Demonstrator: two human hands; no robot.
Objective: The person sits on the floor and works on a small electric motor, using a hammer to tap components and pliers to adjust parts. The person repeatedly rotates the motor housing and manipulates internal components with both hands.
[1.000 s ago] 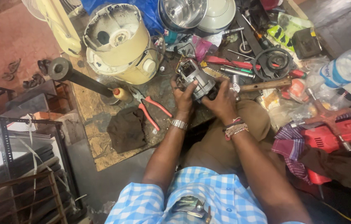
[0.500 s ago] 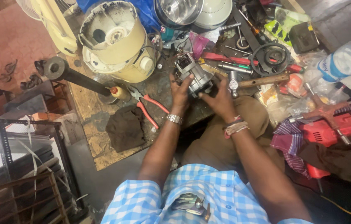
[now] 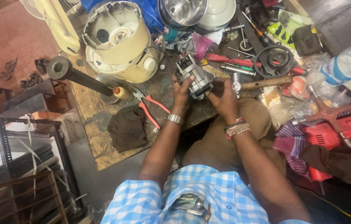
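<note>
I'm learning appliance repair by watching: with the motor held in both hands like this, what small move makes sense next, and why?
Probably set the small electric motor down on the bare wooden board. Both the left hand and the right hand are clasped on it, so neither is free to take the red-handled pliers or the hammer lying close by.

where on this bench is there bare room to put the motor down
Bare plywood shows left of the dark brown rag, below the black metal pipe. Right of the grey electric motor, tools, the wooden-handled hammer and plastic bags crowd everything.
</note>
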